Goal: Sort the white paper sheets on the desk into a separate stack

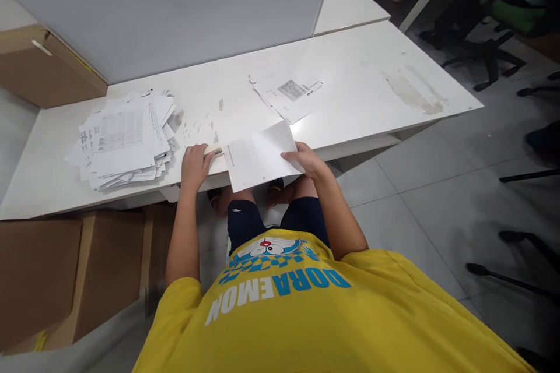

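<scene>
My left hand is closed over a small pale stapler at the near edge of the white table. The stapler's nose meets the left edge of a white sheet of paper. My right hand pinches the right side of that sheet, which overhangs the table edge. A messy pile of printed papers lies left of my left hand. Further back, to the right, lie a few loose printed sheets.
A grey partition panel stands along the table's back edge. Cardboard boxes sit at the far left and on the floor below the table. Office chair bases stand on the tiled floor at right.
</scene>
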The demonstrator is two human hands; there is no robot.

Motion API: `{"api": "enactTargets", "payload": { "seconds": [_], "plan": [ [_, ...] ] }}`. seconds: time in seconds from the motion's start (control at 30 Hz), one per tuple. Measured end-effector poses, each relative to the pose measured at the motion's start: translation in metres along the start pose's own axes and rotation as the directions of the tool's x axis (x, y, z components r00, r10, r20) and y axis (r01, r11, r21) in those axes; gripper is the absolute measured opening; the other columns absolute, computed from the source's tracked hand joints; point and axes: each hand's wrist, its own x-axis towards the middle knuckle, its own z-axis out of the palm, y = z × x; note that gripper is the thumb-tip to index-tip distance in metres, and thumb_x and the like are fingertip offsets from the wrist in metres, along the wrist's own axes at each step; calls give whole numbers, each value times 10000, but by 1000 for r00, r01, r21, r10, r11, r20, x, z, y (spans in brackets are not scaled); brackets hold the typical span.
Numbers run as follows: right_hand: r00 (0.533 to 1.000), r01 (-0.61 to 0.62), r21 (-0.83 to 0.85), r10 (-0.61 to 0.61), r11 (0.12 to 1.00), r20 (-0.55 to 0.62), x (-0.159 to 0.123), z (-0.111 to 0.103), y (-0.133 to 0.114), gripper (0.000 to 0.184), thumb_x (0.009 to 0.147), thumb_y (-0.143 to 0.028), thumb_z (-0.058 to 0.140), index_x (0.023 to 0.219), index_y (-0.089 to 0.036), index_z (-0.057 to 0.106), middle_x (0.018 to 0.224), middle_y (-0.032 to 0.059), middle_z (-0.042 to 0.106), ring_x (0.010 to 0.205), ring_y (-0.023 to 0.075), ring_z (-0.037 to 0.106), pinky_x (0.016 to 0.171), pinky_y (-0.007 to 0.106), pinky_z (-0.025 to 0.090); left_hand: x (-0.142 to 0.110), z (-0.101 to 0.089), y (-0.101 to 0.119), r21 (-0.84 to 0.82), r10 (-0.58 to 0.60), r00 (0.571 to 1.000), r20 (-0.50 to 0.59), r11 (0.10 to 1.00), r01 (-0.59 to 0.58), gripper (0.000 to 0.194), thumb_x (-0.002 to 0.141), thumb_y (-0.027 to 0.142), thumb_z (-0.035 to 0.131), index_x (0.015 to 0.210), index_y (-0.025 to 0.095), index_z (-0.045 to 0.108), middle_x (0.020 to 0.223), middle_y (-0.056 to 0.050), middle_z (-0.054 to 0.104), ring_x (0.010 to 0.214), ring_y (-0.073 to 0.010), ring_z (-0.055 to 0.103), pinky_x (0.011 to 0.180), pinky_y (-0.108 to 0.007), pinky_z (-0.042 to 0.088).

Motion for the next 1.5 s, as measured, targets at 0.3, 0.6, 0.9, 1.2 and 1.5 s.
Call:
{"api": "enactTargets", "payload": {
  "seconds": [0.3, 0.6, 0.9, 1.2, 1.5],
  "plan": [
    [1000, -6, -24, 6, 1000, 1, 4, 1, 10, 349, 562, -319, 706, 862, -152, 650, 796, 42, 686, 721, 196, 593, 642, 300, 466, 1, 0, 1, -7, 5, 1000, 5, 1000, -5, 486, 1010, 504, 280, 1179, 162, 581, 1089, -170, 638, 1040, -328, 540, 926, -436, 425],
    [999, -8, -23, 9, 1000, 33, 2, 8, 1, 368, 547, -330, 713, 862, -156, 640, 837, 55, 688, 760, 211, 590, 694, 324, 472, 2, 0, 2, 37, 23, 1000, 19, 999, -23, 457, 1008, 474, 316, 1170, 152, 597, 1087, -169, 652, 1032, -325, 540, 921, -432, 428],
    [999, 32, 24, -32, 999, 16, -7, -11, -19, 389, 576, -310, 740, 917, -142, 657, 858, 68, 711, 765, 230, 635, 671, 330, 504, 0, 0, 4, 28, 16, 1000, 2, 999, -16, 460, 1008, 472, 323, 1192, 142, 587, 1104, -179, 647, 1046, -327, 546, 915, -430, 427],
    [997, -19, 238, 0, 971, 81, 21, -7, -1, 390, 513, -257, 788, 865, -159, 651, 786, 57, 730, 705, 225, 663, 621, 318, 538, 0, 4, -1, 50, 10, 1000, 7, 999, -10, 434, 1014, 467, 320, 1199, 167, 574, 1109, -155, 652, 1052, -317, 560, 916, -421, 439],
    [989, -39, 306, -8, 951, 150, 29, 3, 3, 358, 533, -248, 808, 840, -154, 649, 707, 49, 716, 667, 228, 674, 586, 313, 524, -1, 4, -3, 63, 21, 1000, -17, 998, -20, 419, 1009, 436, 336, 1189, 149, 583, 1113, -167, 655, 1032, -322, 560, 910, -435, 447]
  ]
}}
